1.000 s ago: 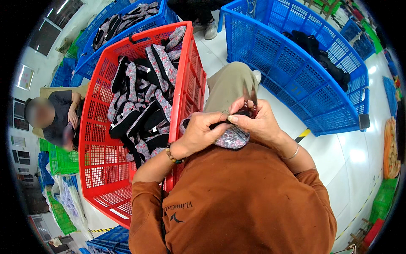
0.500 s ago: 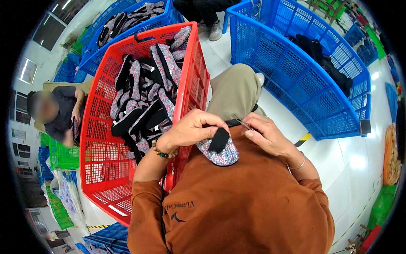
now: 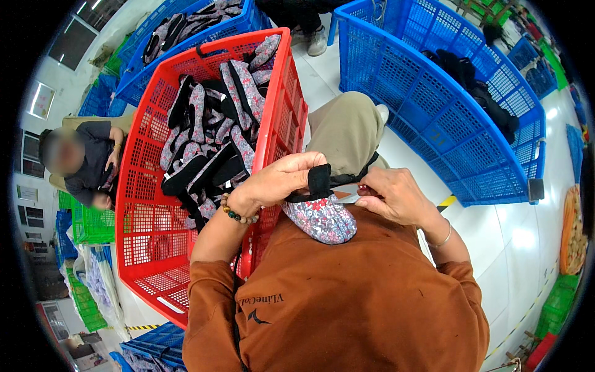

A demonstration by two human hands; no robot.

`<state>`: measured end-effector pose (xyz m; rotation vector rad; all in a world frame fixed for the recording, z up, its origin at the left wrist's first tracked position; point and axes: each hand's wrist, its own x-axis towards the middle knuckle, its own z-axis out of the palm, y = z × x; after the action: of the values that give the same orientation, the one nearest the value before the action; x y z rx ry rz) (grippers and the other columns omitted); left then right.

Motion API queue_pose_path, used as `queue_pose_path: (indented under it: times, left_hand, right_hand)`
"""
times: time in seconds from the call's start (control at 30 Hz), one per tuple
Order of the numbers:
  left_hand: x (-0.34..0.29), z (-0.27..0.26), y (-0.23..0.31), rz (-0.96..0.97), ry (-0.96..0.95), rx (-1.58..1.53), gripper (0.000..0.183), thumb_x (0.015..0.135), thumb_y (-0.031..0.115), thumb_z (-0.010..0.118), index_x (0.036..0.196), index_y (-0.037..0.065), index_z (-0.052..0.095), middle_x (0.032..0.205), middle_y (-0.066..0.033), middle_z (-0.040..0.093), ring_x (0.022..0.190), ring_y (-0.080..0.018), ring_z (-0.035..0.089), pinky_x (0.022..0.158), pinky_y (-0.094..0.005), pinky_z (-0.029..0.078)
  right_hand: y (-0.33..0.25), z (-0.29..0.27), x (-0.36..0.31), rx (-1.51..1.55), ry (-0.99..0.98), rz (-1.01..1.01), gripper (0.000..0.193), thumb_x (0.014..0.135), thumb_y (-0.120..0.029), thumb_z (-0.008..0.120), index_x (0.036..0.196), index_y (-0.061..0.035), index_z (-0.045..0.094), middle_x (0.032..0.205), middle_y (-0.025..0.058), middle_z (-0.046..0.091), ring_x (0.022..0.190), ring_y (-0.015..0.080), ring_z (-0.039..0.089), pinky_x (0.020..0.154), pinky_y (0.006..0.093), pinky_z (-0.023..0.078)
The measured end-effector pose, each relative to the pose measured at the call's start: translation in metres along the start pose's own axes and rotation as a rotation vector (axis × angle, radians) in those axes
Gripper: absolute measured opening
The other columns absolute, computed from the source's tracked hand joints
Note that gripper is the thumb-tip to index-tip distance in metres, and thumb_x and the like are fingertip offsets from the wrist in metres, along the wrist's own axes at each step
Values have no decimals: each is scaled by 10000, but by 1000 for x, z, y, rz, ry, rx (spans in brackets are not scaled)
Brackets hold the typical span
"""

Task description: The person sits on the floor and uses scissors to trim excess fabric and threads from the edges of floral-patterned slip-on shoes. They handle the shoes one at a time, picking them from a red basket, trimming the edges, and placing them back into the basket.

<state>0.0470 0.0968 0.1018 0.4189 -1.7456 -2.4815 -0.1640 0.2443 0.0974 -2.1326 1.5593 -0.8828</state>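
Left hand [image 3: 282, 183]: Grip clenched on the black tab [image 3: 319, 181], with the fabric raised up from the opening.

Right hand [image 3: 396, 197]: Grip closed around a slim metal tool [image 3: 346, 194], probably snips; mostly hidden by fingers, so impossible to tell whether blades stand apart.

Floral slipper [image 3: 322, 218]: Held in front of the body above the lap, hanging below the left hand, rounded end toward the brown shirt [image 3: 359, 297]; just beside the right hand.

Step in hand: Judged to be trimming or tidying around the tab; no loose thread clear enough to confirm.

Next move: Seems to call for keeping the tab taut, bringing the tool's tip close to the edge, and sparing both cloth and left fingertips.

Red crate [image 3: 269, 118]: Standing at the left, loaded with similar slippers [image 3: 240, 93].

Blue crate [image 3: 427, 118]: Standing ahead to the right, with dark pieces [image 3: 462, 71] inside.
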Motion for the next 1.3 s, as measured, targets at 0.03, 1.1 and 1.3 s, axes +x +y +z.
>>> queue_pose_path:
  times: [0.03, 1.1, 1.3]
  left_hand:
    - [0, 1, 6, -24, -15, 5, 170, 915, 192, 561, 966, 38, 510, 767, 59, 473, 667, -21, 431, 575, -174, 346]
    - [-19, -3, -12, -51, -21, -26, 291, 865, 54, 575, 1134, -59, 579, 1024, -45, 635, 897, -65, 576, 809, -219, 462]
    - [-15, -9, -21, -54, -50, -148, 300, 842, 63, 597, 1113, -67, 589, 1018, -61, 645, 885, -81, 597, 814, -227, 467]
  right_hand:
    - [2, 1, 2, -5, 9, -7, 385, 822, -427, 606, 779, -45, 591, 709, 113, 578, 650, 303, 586, 550, 392, 444]
    - [22, 20, 20, -149, 224, -345, 377, 756, -433, 670, 689, -82, 549, 601, 39, 465, 511, 201, 535, 446, 306, 411]
    - [20, 21, 19, -179, 260, -345, 370, 753, -432, 673, 697, -85, 558, 610, 33, 468, 511, 193, 535, 445, 302, 411]
